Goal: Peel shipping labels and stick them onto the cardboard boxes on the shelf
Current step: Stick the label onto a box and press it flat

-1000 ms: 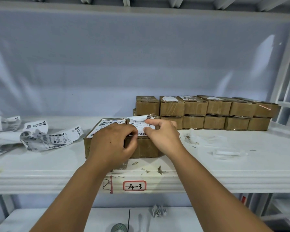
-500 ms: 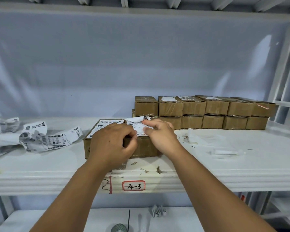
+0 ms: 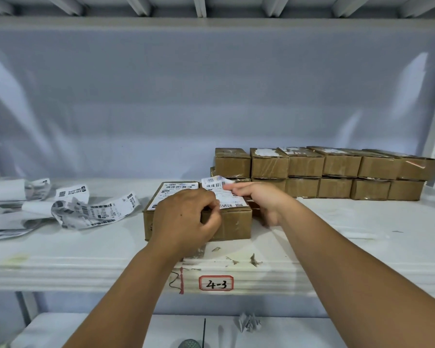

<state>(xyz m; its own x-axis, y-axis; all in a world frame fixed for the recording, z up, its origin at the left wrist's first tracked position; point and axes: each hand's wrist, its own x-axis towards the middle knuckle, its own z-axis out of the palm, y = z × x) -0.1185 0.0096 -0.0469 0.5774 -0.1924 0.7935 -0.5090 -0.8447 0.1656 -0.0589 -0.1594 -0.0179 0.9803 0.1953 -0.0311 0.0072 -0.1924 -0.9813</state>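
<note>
Two cardboard boxes stand side by side at the shelf front. The left box (image 3: 150,222) carries a stuck white shipping label (image 3: 172,194). A second shipping label (image 3: 232,200) lies on top of the right box (image 3: 236,224), its far end still curled upward. My left hand (image 3: 183,219) is curled in front of the boxes and pinches this label's near left corner. My right hand (image 3: 259,199) reaches over from the right, its index finger stretched out flat across the label; the hand is blurred.
A two-row stack of brown boxes (image 3: 337,172) lines the back right of the white shelf (image 3: 60,254). Loose strips of printed labels (image 3: 93,212) lie at the left. Small paper scraps (image 3: 253,259) dot the shelf front above a tag reading 4-3 (image 3: 216,283).
The label has come down flatter onto the right box. My right hand has let go of its curled far end and slid rightward over it. My left hand has stayed at the near corner.
</note>
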